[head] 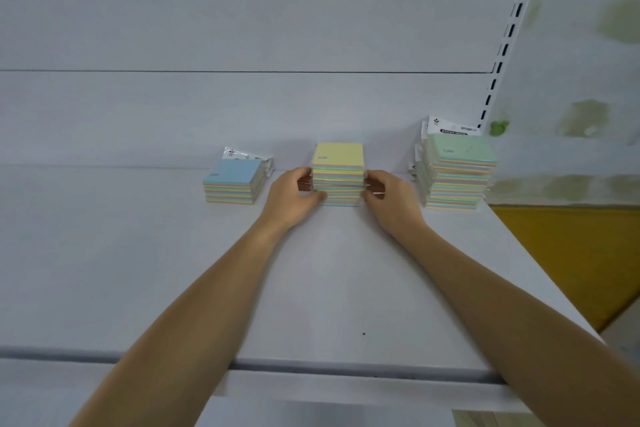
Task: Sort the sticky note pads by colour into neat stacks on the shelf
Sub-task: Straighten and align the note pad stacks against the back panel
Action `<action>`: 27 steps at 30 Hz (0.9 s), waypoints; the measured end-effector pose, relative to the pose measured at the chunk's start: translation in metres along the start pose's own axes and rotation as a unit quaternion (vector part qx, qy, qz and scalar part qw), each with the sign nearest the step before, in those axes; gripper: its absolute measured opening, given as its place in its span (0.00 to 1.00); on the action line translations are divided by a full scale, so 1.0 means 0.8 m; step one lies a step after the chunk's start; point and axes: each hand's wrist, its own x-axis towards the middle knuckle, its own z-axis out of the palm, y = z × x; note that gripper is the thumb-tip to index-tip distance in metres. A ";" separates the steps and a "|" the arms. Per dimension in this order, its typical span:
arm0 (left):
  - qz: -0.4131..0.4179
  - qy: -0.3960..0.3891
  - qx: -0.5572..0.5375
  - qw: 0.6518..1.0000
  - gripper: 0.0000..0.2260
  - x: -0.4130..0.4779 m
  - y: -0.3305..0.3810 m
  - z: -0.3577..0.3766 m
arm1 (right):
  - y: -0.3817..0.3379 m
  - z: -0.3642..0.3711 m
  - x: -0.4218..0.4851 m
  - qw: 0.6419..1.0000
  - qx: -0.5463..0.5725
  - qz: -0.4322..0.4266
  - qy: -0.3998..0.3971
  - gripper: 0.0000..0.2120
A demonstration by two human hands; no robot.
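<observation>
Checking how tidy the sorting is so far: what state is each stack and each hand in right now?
blue-topped stack: lowest, stands free on the shelf, edges fairly even.
yellow-topped stack: upright, held from both sides.
green-topped stack: tallest, no hand on it, pads offset and uneven.
left hand: fingers curled on the yellow-topped stack's left side.
right hand: fingers curled on its right side.

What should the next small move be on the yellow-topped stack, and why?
Probably press both sides inward to square it, then let go. The left hand and right hand grip opposite sides of the yellow-topped stack, which stands on the shelf, its lower pads looking slightly offset.
</observation>
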 end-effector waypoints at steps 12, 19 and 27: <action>0.029 0.003 0.049 0.998 0.18 -0.002 0.002 0.000 | 0.001 0.004 -0.002 0.999 -0.015 -0.034 -0.002 0.17; -0.021 0.039 -0.023 0.999 0.15 -0.003 0.002 0.001 | 0.003 0.005 0.001 0.999 0.042 0.004 0.025 0.15; -0.017 0.079 -0.038 0.996 0.13 0.002 -0.002 0.005 | 0.007 0.004 0.006 0.996 0.078 0.033 0.037 0.17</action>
